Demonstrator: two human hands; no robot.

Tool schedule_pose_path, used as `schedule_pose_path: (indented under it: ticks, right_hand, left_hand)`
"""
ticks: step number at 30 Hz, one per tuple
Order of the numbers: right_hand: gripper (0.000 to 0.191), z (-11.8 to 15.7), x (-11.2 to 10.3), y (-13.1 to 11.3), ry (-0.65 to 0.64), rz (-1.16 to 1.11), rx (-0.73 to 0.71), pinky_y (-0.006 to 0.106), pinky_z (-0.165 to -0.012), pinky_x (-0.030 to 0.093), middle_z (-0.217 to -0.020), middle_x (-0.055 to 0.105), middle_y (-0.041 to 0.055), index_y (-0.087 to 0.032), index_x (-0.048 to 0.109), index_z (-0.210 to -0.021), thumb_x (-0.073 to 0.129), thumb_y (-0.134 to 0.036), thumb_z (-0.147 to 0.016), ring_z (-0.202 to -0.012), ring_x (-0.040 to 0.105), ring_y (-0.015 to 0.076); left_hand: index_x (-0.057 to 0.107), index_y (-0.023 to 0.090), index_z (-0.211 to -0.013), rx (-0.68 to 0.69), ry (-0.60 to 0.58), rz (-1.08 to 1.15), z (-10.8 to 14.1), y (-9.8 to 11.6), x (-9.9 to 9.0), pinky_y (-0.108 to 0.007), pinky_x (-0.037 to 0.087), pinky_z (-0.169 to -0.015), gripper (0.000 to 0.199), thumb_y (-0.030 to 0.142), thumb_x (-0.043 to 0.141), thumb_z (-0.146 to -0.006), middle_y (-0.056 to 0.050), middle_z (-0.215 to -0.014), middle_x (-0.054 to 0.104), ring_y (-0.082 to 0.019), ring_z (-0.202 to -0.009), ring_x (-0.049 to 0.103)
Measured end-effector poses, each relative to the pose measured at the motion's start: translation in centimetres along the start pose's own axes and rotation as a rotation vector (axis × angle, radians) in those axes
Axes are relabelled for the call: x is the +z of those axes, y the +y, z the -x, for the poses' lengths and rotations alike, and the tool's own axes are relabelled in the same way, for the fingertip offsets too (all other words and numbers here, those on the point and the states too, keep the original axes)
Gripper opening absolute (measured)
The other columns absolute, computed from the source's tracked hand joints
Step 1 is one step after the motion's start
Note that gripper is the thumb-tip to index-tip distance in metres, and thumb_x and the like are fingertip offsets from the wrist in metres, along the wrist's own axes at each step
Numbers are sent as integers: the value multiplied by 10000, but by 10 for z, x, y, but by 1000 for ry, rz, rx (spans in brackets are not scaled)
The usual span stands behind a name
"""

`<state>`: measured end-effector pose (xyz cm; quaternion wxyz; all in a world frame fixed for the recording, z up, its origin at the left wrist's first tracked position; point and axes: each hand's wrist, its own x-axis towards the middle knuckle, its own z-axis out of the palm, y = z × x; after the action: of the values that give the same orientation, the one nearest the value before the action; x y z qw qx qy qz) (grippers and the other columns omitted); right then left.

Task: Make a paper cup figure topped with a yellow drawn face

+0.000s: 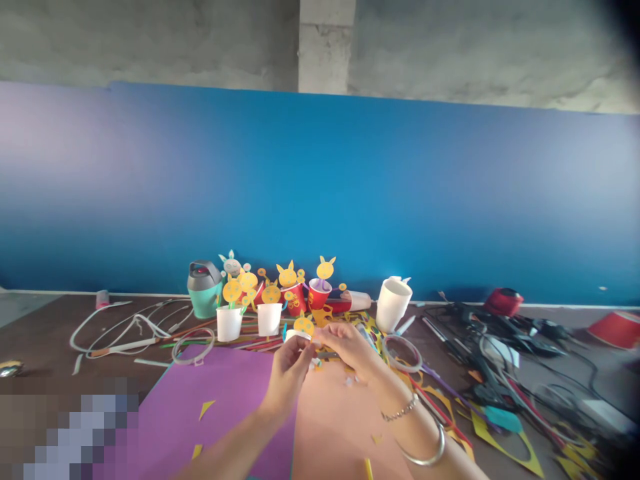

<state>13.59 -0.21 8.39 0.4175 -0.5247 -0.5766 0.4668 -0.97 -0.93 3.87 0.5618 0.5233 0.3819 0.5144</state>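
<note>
while the left hand [291,363] holds a white cup [297,335], the right touches it.

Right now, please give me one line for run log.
left hand: at white cup | right hand: beside yellow paper face | below: purple sheet, peach sheet

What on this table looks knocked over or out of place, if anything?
A pale cup beyond the right hand seems to lie on its side, odd because the nearby white cups stand upright. Yellow paper scraps lie loose on the purple sheet, though they look like ordinary offcuts.
</note>
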Motion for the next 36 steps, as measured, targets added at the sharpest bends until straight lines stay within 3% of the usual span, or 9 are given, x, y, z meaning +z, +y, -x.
schedule_pose_path:
  ticks: [7, 11, 14, 18, 21, 25, 30, 32, 36]
  right_hand:
    - [426, -6, 1, 7, 61, 86, -122, 227, -539, 360, -606, 575, 3, -141, 625, -694, 546, -537, -830, -588, 515, 127]
    - [343, -10, -21, 9, 223, 459, -267, 240, -662, 433, -763, 677, 45, -156, 640, -815, 441, -414, -927, -730, 621, 164]
    - [227, -11, -47, 17, 415, 983, -104, 307, -775, 446, -921, 711, 114, -156, 662, -873, 468, -269, -909, -915, 655, 230]
    - [189, -15, -64, 36, 360, 1286, 197, 355, -729, 474, -936, 721, 178, -119, 663, -966, 605, -199, -805, -925, 685, 305]
    - [183, -18, -62, 43, 336, 1289, 240, 345, -715, 477, -864, 739, 155, -131, 677, -912, 602, -92, -750, -875, 705, 299]
    - [191, -10, -58, 27, 381, 1308, 229, 381, -717, 470, -912, 730, 189, -114, 676, -911, 517, -190, -836, -901, 693, 335]
    - [366, 14, -56, -8, 443, 1245, 44, 348, -666, 439, -883, 728, 148, -124, 569, -1183, 456, -272, -867, -820, 688, 304]
    - [293, 18, -54, -15, 364, 1115, -27, 312, -647, 425, -870, 725, 117, -155, 610, -1086, 446, -246, -862, -798, 680, 268]
    - [270, 19, -50, -22, 35, 704, -204, 233, -620, 424, -837, 716, 36, -194, 659, -945, 398, -252, -908, -716, 655, 160]
  left_hand:
    - [546, 163, -758, -9, -12, 15, 1, 2, 0, -213, 122, -443, 359, 512, 616, -802, 101, -498, 321, -45, -440, 186]
    - [548, 165, -722, 56, 61, -29, 1, 2, 0, -206, 170, -447, 337, 484, 611, -811, 93, -493, 336, -54, -446, 239]
    - [550, 165, -676, 134, 70, -112, 0, 0, 1, -207, 263, -479, 322, 449, 619, -811, 46, -557, 471, -75, -495, 367]
    - [571, 169, -694, 183, 22, -213, 0, -7, 0, -222, 353, -547, 299, 434, 604, -828, -7, -649, 585, -123, -595, 512]
    - [572, 177, -724, 189, 33, -278, 1, -10, -2, -227, 366, -550, 295, 447, 581, -842, -6, -644, 595, -129, -575, 528]
    - [568, 189, -726, 190, 73, -330, -2, -10, -5, -224, 369, -543, 279, 444, 565, -841, -1, -641, 609, -139, -572, 552]
    - [541, 202, -709, 199, 107, -383, -6, -9, -5, -222, 383, -561, 239, 395, 526, -850, 12, -622, 591, -155, -616, 585]
    - [548, 205, -709, 204, 107, -374, -5, -8, -4, -227, 397, -574, 233, 392, 524, -846, 7, -623, 592, -166, -642, 595]
    - [570, 209, -704, 189, 136, -339, -4, -5, -4, -225, 404, -560, 263, 450, 567, -809, 10, -596, 578, -170, -630, 586]
